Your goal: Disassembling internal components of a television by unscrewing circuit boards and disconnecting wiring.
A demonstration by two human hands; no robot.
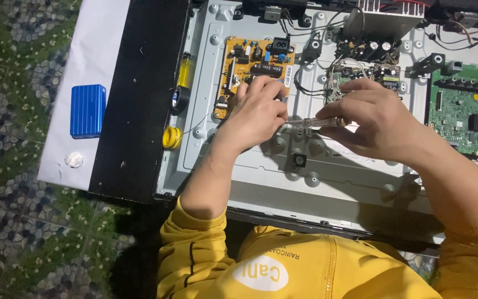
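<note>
My left hand [256, 113] rests on the lower edge of a yellow-brown circuit board [250, 58] mounted on a grey metal back panel [305, 182], fingers curled around the tip end of a slim clear-handled screwdriver [311, 122]. My right hand [374, 116] grips the screwdriver's handle from the right and holds it level just above the panel. Both hands meet over the middle of the panel. The screwdriver tip is hidden under my left fingers.
A green circuit board [463, 108] sits at the right, a smaller board with capacitors [369, 61] behind my hands. On the black strip lie a yellow-handled tool [183, 69], a black tape roll [180, 98] and a yellow spool [171, 137]. A blue ribbed box [88, 109] lies on white sheet.
</note>
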